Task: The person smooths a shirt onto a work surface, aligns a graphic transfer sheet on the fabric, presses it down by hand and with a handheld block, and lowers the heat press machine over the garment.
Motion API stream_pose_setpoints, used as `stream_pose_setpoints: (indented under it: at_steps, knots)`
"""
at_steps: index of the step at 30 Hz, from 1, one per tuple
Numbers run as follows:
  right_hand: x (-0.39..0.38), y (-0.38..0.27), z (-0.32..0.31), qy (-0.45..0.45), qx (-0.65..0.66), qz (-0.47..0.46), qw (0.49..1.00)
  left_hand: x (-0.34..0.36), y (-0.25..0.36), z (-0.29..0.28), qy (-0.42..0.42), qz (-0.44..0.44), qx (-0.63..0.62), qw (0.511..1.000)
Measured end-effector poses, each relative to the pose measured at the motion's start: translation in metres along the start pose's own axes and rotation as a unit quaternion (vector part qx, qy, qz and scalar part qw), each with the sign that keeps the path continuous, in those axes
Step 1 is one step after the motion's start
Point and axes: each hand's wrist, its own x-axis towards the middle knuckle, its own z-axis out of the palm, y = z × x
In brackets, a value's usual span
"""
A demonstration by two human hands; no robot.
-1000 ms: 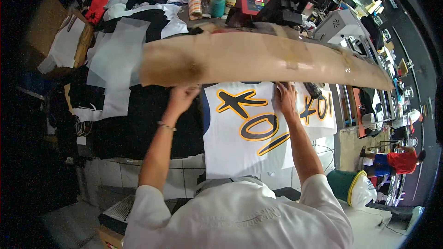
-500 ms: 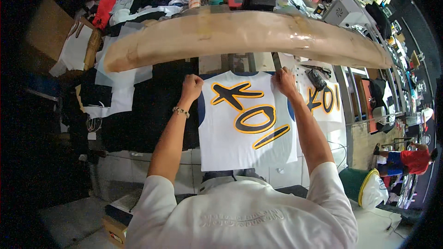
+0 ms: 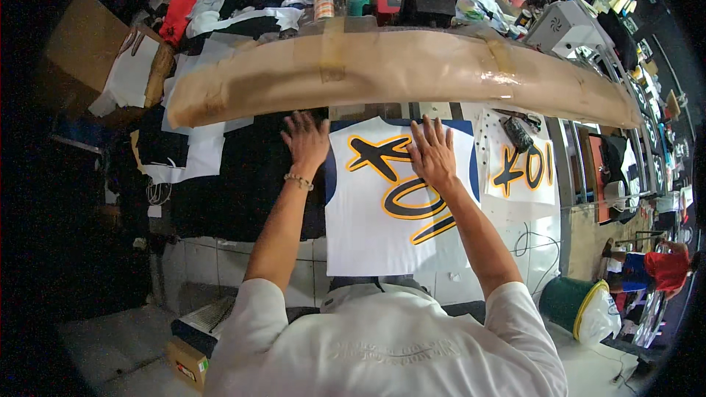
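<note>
A white T-shirt (image 3: pixel 357 224) with dark blue sleeves lies flat in front of me. Bold black lettering outlined in orange runs slantwise across it. My right hand (image 3: pixel 435 156) rests on its upper part, fingers spread, covering some of the lettering. Just off the shirt's upper left edge, my left hand (image 3: pixel 306 144) is open over the black cloth (image 3: pixel 243 184), its fingers stretched forward. Neither hand holds anything. A white sheet (image 3: pixel 533 190) with similar lettering lies to the right of the shirt.
Beyond the shirt a long brown-wrapped roll (image 3: pixel 412 70) spans the table. A dark, hand-sized object (image 3: pixel 518 134) and scissors (image 3: pixel 526 117) lie on the right. Clothes and tubs crowd the back. A green bin (image 3: pixel 568 301) stands lower right; a person in red (image 3: pixel 665 270) is farther off.
Both hands have let go of the shirt's upper corners and opened. The right has moved inward onto the lettering; the left now lies beside the shirt. The view has shifted slightly.
</note>
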Motion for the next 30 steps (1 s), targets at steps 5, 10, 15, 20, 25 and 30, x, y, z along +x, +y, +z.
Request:
stream_pose_setpoints:
  at_steps: [5, 10, 15, 20, 25, 30]
  knots:
    - [-0.015, 0.029, 0.003, -0.011, -0.039, 0.038, 0.998, -0.006, 0.094, -0.076, -0.126, 0.192, -0.437, 0.87]
    - [-0.015, 0.026, -0.001, -0.019, -0.044, 0.04, 0.998, 0.003, 0.059, -0.046, -0.037, 0.186, -0.139, 0.972]
    - [-0.014, 0.021, 0.006, -0.006, -0.05, 0.032, 0.998, 0.009, 0.036, -0.02, -0.127, -0.016, -0.381, 0.916]
    - [-0.013, 0.023, 0.0, -0.008, -0.053, 0.038, 0.998, 0.013, 0.054, -0.061, -0.4, -0.319, -0.824, 0.244]
    - [-0.011, 0.021, 0.003, -0.008, -0.056, 0.035, 0.998, 0.01, 0.046, -0.055, -0.401, -0.325, -0.832, 0.206]
    - [-0.012, 0.021, 0.0, -0.011, -0.054, 0.039, 0.998, 0.008, 0.049, -0.053, -0.399, -0.322, -0.833, 0.209]
